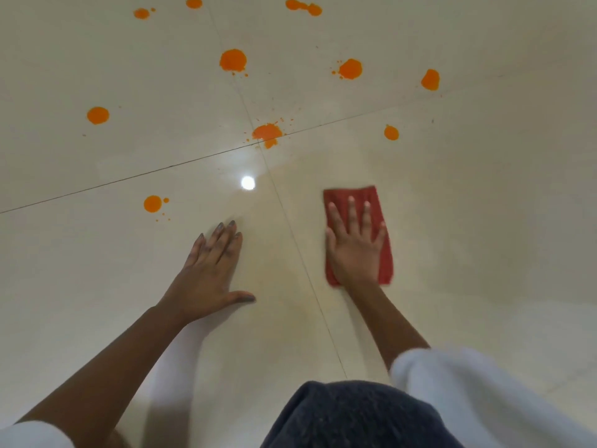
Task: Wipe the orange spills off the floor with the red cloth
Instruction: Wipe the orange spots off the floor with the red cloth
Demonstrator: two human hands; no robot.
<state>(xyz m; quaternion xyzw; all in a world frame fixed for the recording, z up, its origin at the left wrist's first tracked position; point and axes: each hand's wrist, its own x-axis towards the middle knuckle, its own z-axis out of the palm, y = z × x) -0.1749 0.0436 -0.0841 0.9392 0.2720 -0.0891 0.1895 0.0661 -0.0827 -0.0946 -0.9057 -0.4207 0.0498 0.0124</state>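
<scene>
Red cloth point(381, 202) lies flat on the floor point(484, 221), long axis running near-to-far, pinned under the right hand point(355, 250), fingers spread, palm down. Left hand point(206, 273) rests flat and empty, bracing. Nearest spills: splatter at the tile joint point(267, 133) lies far-left of the cloth; small spot point(391, 132) sits straight beyond. Right hand is nearer both.
</scene>
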